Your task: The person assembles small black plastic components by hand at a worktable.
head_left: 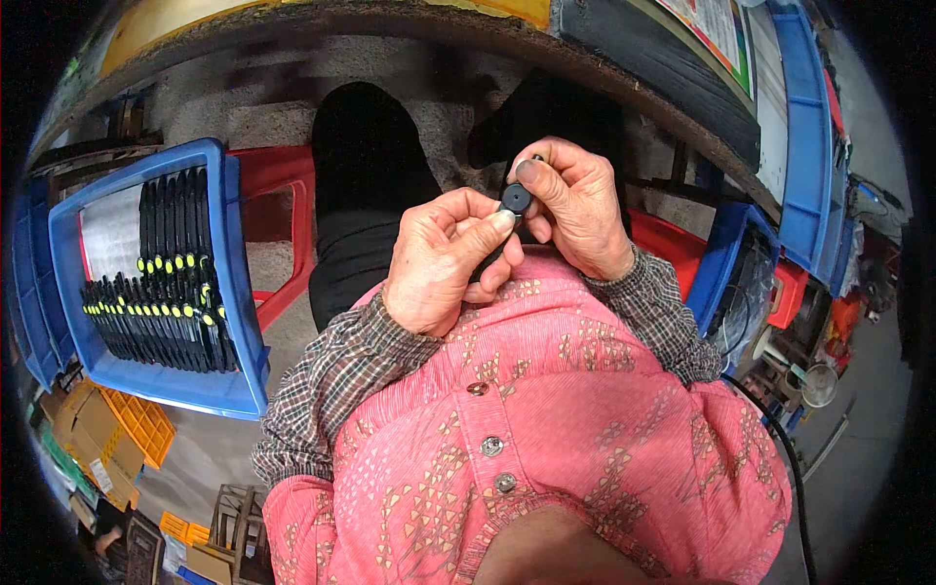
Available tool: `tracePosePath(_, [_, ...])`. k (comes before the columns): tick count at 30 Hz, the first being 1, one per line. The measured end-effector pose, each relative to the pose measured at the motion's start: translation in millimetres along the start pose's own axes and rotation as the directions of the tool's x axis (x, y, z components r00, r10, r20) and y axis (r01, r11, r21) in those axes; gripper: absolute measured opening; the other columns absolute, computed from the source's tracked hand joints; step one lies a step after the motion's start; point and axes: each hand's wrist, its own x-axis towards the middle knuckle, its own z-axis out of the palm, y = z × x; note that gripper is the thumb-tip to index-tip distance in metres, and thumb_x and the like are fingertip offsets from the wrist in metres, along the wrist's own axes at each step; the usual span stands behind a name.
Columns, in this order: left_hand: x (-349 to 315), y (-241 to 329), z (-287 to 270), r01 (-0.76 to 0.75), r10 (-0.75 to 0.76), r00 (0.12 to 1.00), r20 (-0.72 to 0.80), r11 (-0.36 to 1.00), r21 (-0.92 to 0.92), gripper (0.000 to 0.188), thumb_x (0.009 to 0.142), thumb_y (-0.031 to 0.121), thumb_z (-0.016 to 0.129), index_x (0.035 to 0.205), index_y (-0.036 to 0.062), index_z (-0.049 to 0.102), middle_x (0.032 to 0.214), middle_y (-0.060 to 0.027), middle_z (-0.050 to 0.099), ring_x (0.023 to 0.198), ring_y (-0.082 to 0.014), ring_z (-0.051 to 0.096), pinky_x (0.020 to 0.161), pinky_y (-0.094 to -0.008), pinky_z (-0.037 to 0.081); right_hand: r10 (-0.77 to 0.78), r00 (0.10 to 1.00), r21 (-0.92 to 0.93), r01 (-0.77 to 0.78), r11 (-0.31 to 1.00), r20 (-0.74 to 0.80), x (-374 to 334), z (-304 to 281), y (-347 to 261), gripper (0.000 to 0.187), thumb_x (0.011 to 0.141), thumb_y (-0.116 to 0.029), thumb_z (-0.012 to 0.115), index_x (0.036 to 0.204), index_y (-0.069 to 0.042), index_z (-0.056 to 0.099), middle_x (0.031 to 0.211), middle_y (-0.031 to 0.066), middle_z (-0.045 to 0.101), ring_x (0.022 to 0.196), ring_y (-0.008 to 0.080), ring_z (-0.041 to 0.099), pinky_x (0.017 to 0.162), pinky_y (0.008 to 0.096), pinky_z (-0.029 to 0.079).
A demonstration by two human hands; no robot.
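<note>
In front of my lap, both hands meet at a small black part with a round disc-shaped end [516, 198]. My left hand [439, 255] pinches it between thumb and fingertips from the left. From the right, my right hand [580, 207] grips it, with the thumb and forefinger just above the disc. A small dark tip shows above the right thumb. Fingers cover the rest of the part, so its full shape is hidden.
On my left stands a blue crate [232, 229] with rows of black slim pieces [171, 317] bearing yellow-green dots. A red stool [302, 210] is beside it. The worktable edge [673, 102] runs ahead. To my right are a blue bin [720, 268] and blue trays [807, 136].
</note>
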Motion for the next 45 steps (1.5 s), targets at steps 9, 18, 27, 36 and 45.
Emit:
tracePosePath(9, [3, -3, -5, 0.004, -0.004, 1.0, -0.008, 1.0, -0.009, 0.011, 0.092, 0.012, 0.056, 0.092, 0.0011, 0.053, 0.07, -0.008, 0.061, 0.045, -0.0069, 0.047, 0.037, -0.0195, 0.032, -0.005, 1.0, 0.008, 0.005, 1.0, 0.005, 3, -1, 11, 0.018, 0.088, -0.017, 0.063, 0.088, 0.0, 0.06, 0.067, 0.0014, 0.059, 0.045, 0.0021, 0.043, 0.038, 0.0161, 0.033])
tracePosePath(18, [4, 7, -4, 0.025, -0.025, 1.0, 0.005, 1.0, -0.006, 0.014, 0.091, 0.013, 0.056, 0.095, 0.0003, 0.053, 0.072, -0.0073, 0.06, 0.047, -0.0065, 0.045, 0.037, -0.0187, 0.031, -0.033, 0.999, 0.044, 0.034, 0.998, -0.028, 7, 2, 12, 0.018, 0.088, -0.017, 0.064, 0.089, 0.0, 0.06, 0.066, 0.0006, 0.058, 0.045, 0.0019, 0.044, 0.039, 0.0161, 0.033])
tracePosePath(27, [-2, 28, 7, -0.121, 0.123, 0.992, -0.002, 0.977, 0.174, 0.011, 0.091, 0.006, 0.054, 0.098, -0.0026, 0.054, 0.072, -0.0073, 0.06, 0.049, -0.0063, 0.047, 0.039, -0.018, 0.03, -0.131, 0.991, -0.225, 0.132, 0.965, 0.02, 4, 12, -33, 0.017, 0.088, -0.011, 0.062, 0.098, 0.002, 0.06, 0.073, -0.0013, 0.058, 0.054, 0.002, 0.05, 0.046, 0.017, 0.04])
tracePosePath(36, [-4, 40, 18, -0.326, 0.325, 0.945, 0.047, 0.914, 0.243, 0.009, 0.09, 0.007, 0.056, 0.096, -0.0002, 0.054, 0.073, -0.0085, 0.062, 0.049, -0.0079, 0.049, 0.04, -0.0179, 0.033, -0.659, 0.731, -0.753, 0.532, 0.387, 0.177, -1, -15, -111, 0.014, 0.083, -0.002, 0.063, 0.097, 0.002, 0.065, 0.076, 0.0043, 0.061, 0.054, 0.006, 0.053, 0.049, 0.0205, 0.043])
tracePosePath(45, [-1, 50, 22, -0.364, 0.366, 0.93, 0.048, 0.891, 0.27, 0.008, 0.091, 0.004, 0.055, 0.096, -0.0016, 0.055, 0.074, -0.0077, 0.062, 0.051, -0.0066, 0.049, 0.045, -0.0177, 0.037, -0.844, 0.509, -0.949, 0.314, 0.0, 0.169, 50, -93, -171, 0.013, 0.082, -0.009, 0.06, 0.089, 0.0, 0.066, 0.083, 0.013, 0.065, 0.074, 0.0277, 0.063, 0.066, 0.0337, 0.049])
